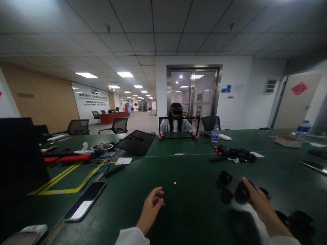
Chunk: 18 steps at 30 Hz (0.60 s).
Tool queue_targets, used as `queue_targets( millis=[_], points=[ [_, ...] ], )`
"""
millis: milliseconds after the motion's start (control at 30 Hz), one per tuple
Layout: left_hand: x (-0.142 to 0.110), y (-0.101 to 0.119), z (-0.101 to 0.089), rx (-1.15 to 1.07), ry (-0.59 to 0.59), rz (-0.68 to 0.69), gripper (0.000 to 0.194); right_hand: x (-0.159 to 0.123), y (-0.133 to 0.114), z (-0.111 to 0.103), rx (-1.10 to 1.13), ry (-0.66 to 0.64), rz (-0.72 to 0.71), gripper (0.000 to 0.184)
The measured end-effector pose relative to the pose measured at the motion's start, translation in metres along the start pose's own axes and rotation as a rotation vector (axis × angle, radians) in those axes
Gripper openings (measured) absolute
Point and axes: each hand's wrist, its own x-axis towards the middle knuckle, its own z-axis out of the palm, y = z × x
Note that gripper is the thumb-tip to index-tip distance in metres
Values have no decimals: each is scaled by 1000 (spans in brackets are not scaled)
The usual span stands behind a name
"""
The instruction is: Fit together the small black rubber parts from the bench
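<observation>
My left hand [152, 208] is raised over the green table near its middle. Its fingers are loosely bent and apart, with nothing in them. On the right, my right hand [256, 196] has its thumb and fingers around a small, round black piece [241, 192], too dark to name its kind. Similar round black pieces lie close by, one just left of it [226, 177] and one below that [226, 196]. More dark pieces [301, 221] sit near my right forearm, partly hidden by it. A tiny pale square [175, 183] lies beyond my left hand.
Across the green table [189, 170], a person holds up a black rectangular frame [178, 137]. A black panel [136, 142], a metal bowl [102, 147], coloured wires [98, 169] and a phone [87, 200] lie left. A water bottle [215, 133] and a black cable heap [236, 153] stand right.
</observation>
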Motion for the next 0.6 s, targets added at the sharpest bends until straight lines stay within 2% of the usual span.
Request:
queue_targets(
  millis=[100, 167, 333, 467, 600],
  points=[
    [-2, 4, 0, 8, -5, 9, 38, -3, 3, 2, -68, -50, 101, 38],
    [-2, 4, 0, 10, -9, 26, 37, -3, 8, 3, -111, -33, 97, 40],
    [2, -3, 0, -11, 10, 43, 37, 3, 21, 1, -328, -50, 34, 50],
    [4, -6, 0, -18, 17, 26, 38, 6, 31, 4, -598, 38, -2, 57],
    [0, 1, -1, -22, 16, 7, 38, 4, 37, 9, -707, -18, -139, 62]
  ],
)
